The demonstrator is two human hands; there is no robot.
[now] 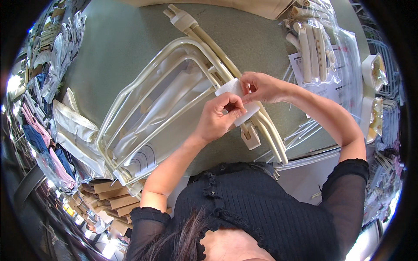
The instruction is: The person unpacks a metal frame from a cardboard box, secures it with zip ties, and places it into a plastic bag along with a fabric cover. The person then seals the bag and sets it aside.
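A folded frame of cream metal tubes (167,125) lies slantwise on the green-grey table, with clear plastic and pale fabric showing inside it. A white soft sheet (230,88), perhaps foam wrap, curves over the parallel tubes on the frame's right side. My left hand (220,114) is closed at the near left part of this sheet, thumb and forefinger drawn together. My right hand (261,88) pinches the sheet's far right part, its fingertips close to those of the left. Just below the sheet, a cream plastic fitting (251,139) sits by the tubes.
At the far right lies a clear bag of cream tube pieces (311,52) over printed papers (335,91). Thin white rods (300,132) rest near my right forearm. Two small bins (370,71) hang off the right edge. Wrapped white bundles (76,130) and cardboard (115,198) are at left.
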